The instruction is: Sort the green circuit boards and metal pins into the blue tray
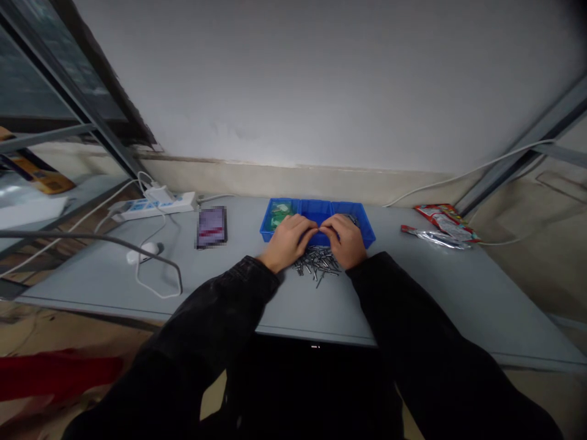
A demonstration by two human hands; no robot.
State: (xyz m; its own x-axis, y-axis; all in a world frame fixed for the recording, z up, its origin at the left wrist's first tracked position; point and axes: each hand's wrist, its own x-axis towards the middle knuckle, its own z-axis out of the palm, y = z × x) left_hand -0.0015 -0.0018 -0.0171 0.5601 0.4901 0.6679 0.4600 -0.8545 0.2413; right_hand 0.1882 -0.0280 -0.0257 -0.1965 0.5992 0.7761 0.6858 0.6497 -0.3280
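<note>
My left hand [288,239] and my right hand [345,239] meet fingertip to fingertip over the front of a blue three-compartment bin [316,205]. Both are closed in a pinch; whatever lies between the fingertips is too small to make out. Green material, perhaps in a clear bag [279,214], fills part of the left compartment. Little shows in the middle one, while some small metal pieces [352,218] are partly visible in the right one. Below my hands, a pile of slender metal pieces [316,261], like screws or pins, lies loose on the grey table [302,311].
To the left are a pixelated purple packet [211,227], a white power strip [160,206] and a white earphone-like case [144,252] among cables. Red-and-silver snack wrappers [447,223] lie on the right. A wall rises behind, and metal frame posts [499,140] stand at the sides.
</note>
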